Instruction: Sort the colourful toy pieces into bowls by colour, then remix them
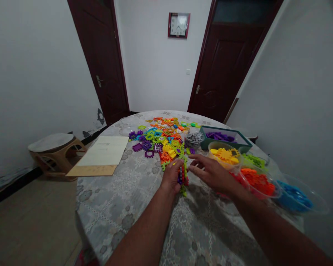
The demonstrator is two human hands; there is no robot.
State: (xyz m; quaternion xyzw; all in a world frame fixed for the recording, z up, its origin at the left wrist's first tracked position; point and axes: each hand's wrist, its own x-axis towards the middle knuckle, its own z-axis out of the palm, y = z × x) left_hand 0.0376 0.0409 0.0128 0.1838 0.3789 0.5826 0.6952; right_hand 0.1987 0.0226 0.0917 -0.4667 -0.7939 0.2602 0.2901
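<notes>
The left hand has its grip closed on a stack of pieces, at the near edge of the pile on the worktop. The right hand is open and empty, just beside it.

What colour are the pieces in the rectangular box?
Purple. The pieces lie in a dark green box, shown in the head view.

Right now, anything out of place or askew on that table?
The flat cardboard sheet juts past the left edge of the table, its near corner unsupported. The tub of blue pieces sits close to the right rim. Many loose coloured pieces lie scattered mid-table. The left hand grips a stack of pieces; the right hand is open.
</notes>
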